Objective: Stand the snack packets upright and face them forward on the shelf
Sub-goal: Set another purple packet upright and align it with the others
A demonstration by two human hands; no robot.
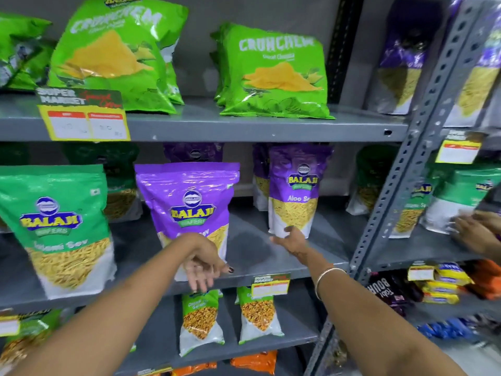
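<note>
On the middle shelf [271, 256] two purple Balaji packets stand upright, labels forward. The nearer purple packet [187, 196] stands at the shelf's front edge, and my left hand [203, 267] hangs just in front of its base, fingers spread and pointing down, holding nothing. The farther purple packet [295, 185] stands deeper on the shelf. My right hand [291, 237] reaches to its bottom edge, fingers apart, touching or nearly touching it without a grip. A large green Balaji packet [57, 223] stands upright to the left.
Green Crunchem bags [273, 71] lean on the upper shelf. More purple and green packets stand behind in shadow. Small packets [200, 318] fill the lower shelf. A perforated grey upright [393, 185] divides the bays. Another person's hand [474, 234] touches a packet at the right.
</note>
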